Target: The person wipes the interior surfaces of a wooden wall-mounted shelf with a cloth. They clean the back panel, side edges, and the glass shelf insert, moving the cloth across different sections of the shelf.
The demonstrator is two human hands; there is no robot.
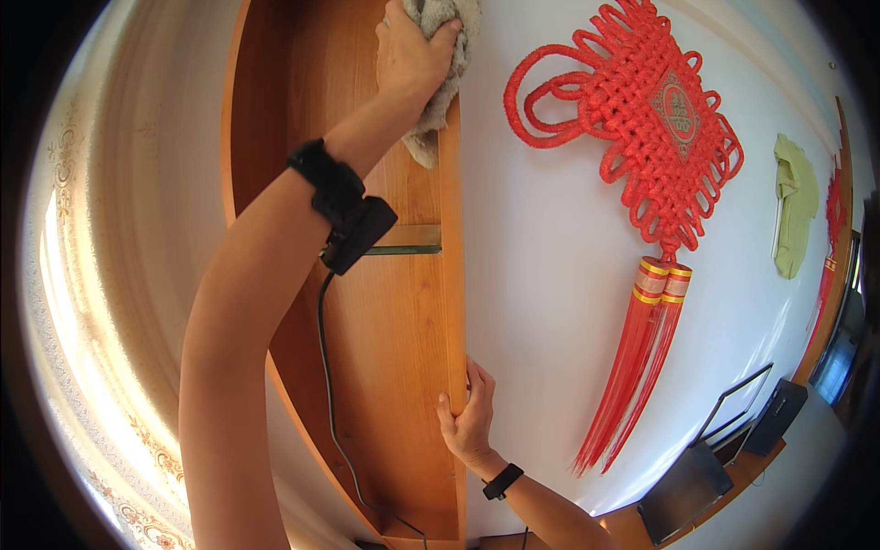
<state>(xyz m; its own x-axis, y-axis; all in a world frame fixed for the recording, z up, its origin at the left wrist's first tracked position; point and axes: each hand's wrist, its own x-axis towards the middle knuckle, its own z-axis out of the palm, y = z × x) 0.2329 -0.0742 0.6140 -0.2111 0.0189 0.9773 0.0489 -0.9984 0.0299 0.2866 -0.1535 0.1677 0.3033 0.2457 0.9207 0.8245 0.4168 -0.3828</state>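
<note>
My left hand [414, 55], high in the view, presses a grey-beige cloth [440, 103] against the upper right side of a wooden shelf cabinet [412, 302]; the fingertips are partly hidden at the top. On that forearm is a black strap with a black device [357, 227] and a cable. Low at the cabinet's right edge, my right hand [473, 416] grips the upright side panel [454, 309], thumb on the inner side and fingers on the outer. A black band [503, 481] circles this wrist. Between the hands, a glass shelf [405, 249] crosses the cabinet.
A red knotted hanging [660, 110] with long tassels [629, 371] hangs on the white wall right of the cabinet. Patterned curtains [124, 275] stand at the left. Farther right are a green cloth item [794, 206] on the wall and dark devices [687, 491] on a wooden surface.
</note>
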